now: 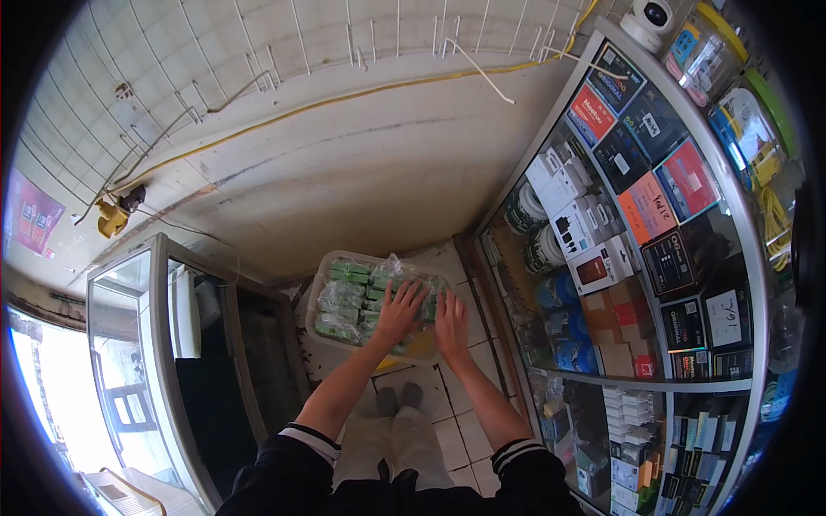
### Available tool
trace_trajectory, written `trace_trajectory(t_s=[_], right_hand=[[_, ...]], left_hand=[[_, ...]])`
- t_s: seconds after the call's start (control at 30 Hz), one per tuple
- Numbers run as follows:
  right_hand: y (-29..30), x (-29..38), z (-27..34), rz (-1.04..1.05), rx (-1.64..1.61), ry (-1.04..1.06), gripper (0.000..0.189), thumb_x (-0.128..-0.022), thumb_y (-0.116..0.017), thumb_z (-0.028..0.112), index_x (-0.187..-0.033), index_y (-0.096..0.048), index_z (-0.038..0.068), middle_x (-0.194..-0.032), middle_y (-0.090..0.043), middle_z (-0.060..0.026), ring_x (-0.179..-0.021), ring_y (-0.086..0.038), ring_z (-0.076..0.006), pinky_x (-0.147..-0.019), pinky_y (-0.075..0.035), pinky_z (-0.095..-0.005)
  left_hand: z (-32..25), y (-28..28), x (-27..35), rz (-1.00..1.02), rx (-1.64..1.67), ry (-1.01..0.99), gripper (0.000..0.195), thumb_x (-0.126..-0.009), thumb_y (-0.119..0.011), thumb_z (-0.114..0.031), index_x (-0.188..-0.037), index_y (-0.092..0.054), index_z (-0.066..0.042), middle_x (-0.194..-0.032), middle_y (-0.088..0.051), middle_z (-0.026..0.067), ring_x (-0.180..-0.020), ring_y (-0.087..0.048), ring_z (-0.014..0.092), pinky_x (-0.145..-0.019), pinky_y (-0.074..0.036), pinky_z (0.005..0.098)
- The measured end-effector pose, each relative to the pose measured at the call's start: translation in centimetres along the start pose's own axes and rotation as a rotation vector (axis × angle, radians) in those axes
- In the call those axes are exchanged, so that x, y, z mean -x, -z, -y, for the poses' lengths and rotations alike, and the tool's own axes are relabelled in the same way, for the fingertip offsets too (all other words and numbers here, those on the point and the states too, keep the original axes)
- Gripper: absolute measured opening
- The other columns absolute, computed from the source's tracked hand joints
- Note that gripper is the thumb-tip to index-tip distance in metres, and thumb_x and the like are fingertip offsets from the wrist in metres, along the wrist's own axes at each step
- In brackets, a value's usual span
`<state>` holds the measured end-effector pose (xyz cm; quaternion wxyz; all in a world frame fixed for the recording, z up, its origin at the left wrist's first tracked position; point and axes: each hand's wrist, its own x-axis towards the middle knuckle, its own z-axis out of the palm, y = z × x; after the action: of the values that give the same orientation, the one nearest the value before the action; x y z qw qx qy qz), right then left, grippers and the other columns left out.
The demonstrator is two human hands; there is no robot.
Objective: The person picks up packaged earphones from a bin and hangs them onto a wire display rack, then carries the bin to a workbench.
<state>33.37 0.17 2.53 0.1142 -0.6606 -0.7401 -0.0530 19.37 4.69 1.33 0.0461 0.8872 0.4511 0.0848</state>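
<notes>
A translucent plastic tub [313,316] stands in front of me, over the tiled floor. Several green packets [352,271] in clear plastic wrap lie in rows inside it. My left hand [401,315] rests palm down on the packets, its fingers spread, with nothing seen in its grip. At the tub's right side is my right hand [453,322], its fingers bent over the wrapped packets near the rim. The palm and what the fingertips touch are hidden. Something yellow shows through the tub's near right corner.
A glass display case [645,386] full of boxed phone accessories runs along my right. An aluminium-framed glass cabinet [161,309] stands to the left. Wire grid [297,32] with projecting hooks and a yellow cable [361,93] cross the wall ahead. My feet [399,398] are near the tub.
</notes>
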Motion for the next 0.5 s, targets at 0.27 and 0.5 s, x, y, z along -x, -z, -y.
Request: trace_trajectory(t_s=[0.27, 0.5], right_hand=[[-2.0, 2.5, 1.4, 0.015, -0.043, 0.07, 0.044, -0.076, -0.051, 0.005, -0.117, -0.044, -0.008, -0.123, -0.041, -0.019, -0.114, -0.039, -0.0313, -0.1, -0.032, -0.0391], [-2.0, 2.5, 2.2, 0.076, 0.038, 0.063, 0.044, -0.077, -0.05, 0.006, -0.119, -0.044, -0.006, -0.127, -0.039, -0.0203, -0.118, -0.037, -0.0343, -0.103, -0.026, -0.0438]], left_hand=[[0.0, -0.2, 3.4, -0.017, 0.015, -0.138, 0.058, -0.076, -0.052, -0.016, -0.129, -0.032, -0.001, -0.134, -0.033, 0.0119, -0.125, -0.032, 0.023, -0.106, -0.014, 0.0466], [-0.4, -1.7, 3.7, -0.043, -0.037, -0.104, 0.051, -0.078, -0.048, -0.016, -0.126, -0.038, -0.004, -0.135, -0.032, 0.0144, -0.125, -0.032, 0.024, -0.104, -0.014, 0.051]])
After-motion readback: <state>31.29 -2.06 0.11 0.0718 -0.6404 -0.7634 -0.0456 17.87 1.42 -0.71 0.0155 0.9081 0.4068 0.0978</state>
